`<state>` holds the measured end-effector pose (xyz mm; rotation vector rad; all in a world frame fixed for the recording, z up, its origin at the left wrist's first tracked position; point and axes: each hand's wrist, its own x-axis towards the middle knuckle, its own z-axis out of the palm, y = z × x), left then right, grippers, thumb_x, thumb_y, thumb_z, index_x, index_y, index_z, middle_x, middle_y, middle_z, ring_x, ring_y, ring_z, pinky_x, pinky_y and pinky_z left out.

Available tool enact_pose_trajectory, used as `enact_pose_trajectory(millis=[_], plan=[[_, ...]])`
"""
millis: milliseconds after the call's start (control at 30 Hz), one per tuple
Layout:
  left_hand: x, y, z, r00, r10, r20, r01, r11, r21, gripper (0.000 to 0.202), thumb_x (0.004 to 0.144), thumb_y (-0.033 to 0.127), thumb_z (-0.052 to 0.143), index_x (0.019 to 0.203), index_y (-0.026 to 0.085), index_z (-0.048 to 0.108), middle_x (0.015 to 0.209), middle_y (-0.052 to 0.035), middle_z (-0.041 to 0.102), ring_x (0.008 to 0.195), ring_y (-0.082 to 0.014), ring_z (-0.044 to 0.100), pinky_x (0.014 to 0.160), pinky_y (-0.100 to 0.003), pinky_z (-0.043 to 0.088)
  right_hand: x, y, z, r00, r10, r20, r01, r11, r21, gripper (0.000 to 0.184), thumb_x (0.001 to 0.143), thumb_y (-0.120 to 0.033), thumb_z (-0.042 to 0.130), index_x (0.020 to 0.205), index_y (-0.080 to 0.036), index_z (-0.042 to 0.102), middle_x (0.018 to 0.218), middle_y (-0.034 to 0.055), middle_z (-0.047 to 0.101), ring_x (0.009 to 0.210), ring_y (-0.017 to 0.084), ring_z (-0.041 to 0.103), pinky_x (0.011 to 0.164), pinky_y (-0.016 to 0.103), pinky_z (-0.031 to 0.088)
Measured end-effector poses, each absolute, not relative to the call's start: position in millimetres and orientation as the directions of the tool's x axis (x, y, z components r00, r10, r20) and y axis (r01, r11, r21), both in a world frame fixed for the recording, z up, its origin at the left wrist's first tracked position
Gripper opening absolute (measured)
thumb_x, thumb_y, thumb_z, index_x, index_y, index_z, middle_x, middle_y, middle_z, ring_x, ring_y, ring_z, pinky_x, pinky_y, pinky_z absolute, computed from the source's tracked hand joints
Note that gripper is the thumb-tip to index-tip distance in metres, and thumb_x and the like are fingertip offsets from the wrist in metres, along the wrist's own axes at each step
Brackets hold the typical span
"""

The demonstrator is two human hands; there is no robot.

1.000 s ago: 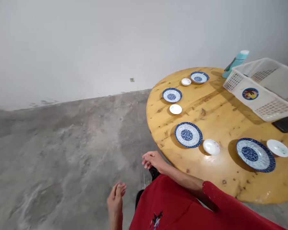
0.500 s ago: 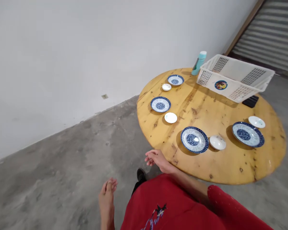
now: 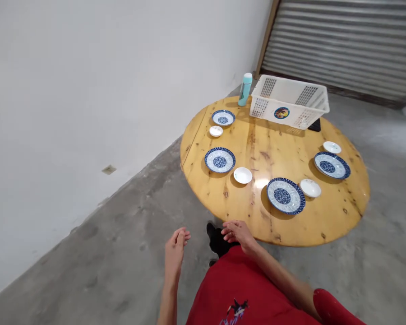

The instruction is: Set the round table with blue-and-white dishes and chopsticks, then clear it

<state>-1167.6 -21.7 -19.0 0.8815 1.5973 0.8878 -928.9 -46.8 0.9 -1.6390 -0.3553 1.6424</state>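
My left hand (image 3: 177, 246) hangs over the floor, left of the table, fingers loosely bent and apart, nothing in it. Close to the near edge of the round wooden table (image 3: 257, 153) is my right hand (image 3: 238, 233), also empty with fingers spread. Nearest to it lies a blue-rimmed plate (image 3: 286, 196), with a small white bowl (image 3: 310, 188) touching or close on its right. Another patterned plate (image 3: 219, 160) sits on the left side beside a white bowl (image 3: 242, 175). Farther back are a third plate (image 3: 223, 118) and small white dish (image 3: 216, 131).
On the right stand another plate (image 3: 332, 165) and white dish (image 3: 332, 147). At the back are a white plastic basket (image 3: 291, 106), a turquoise bottle (image 3: 245, 89) and a black flat object (image 3: 315, 125). A white wall (image 3: 122, 81) rises on the left; a corrugated shutter (image 3: 338, 49) is behind.
My view has turned right, so the table and basket appear farther left and more of the shutter shows. Both hands appear farther right in view, still empty. The dishes stay in place on the table.
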Motion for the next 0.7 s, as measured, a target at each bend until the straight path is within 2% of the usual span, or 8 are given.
enact_pose_trajectory(millis=[167, 433, 700], plan=[[-1172, 72, -13, -0.064, 0.921, -0.383, 0.192, 0.388, 0.901, 0.059, 0.073, 0.066, 0.062, 0.098, 0.014, 0.071, 0.088, -0.0114, 0.074, 0.079, -0.0224, 0.07, 0.074, -0.034, 0.053, -936, 12, -20, 0.207, 0.636, -0.743, -0.44, -0.618, -0.652, 0.012, 0.082, -0.02, 0.054, 0.088, -0.013, 0.061, 0.07, 0.0057, 0.07, 0.047, 0.01, 0.061, 0.046, 0.019, 0.044], [-1179, 203, 5, 0.003, 0.889, -0.457, 0.303, 0.435, 0.848, 0.058, 0.068, 0.066, 0.065, 0.091, 0.013, 0.07, 0.081, -0.0106, 0.073, 0.073, -0.0229, 0.069, 0.069, -0.034, 0.053, -952, 111, -25, 0.257, 0.615, -0.745, -0.634, -0.474, -0.611, 0.017, 0.079, -0.024, 0.058, 0.09, -0.012, 0.063, 0.073, 0.0082, 0.071, 0.051, 0.011, 0.062, 0.048, 0.02, 0.045], [-1115, 361, 16, 0.175, 0.909, -0.379, 0.272, 0.325, 0.906, 0.039, 0.077, 0.047, 0.062, 0.09, 0.011, 0.07, 0.083, -0.0095, 0.072, 0.072, -0.0163, 0.067, 0.069, -0.027, 0.05, -948, 165, -23, 0.418, 0.589, -0.692, -0.639, -0.351, -0.684, 0.035, 0.075, -0.043, 0.069, 0.094, -0.017, 0.057, 0.08, 0.0071, 0.073, 0.053, 0.013, 0.063, 0.05, 0.023, 0.046]])
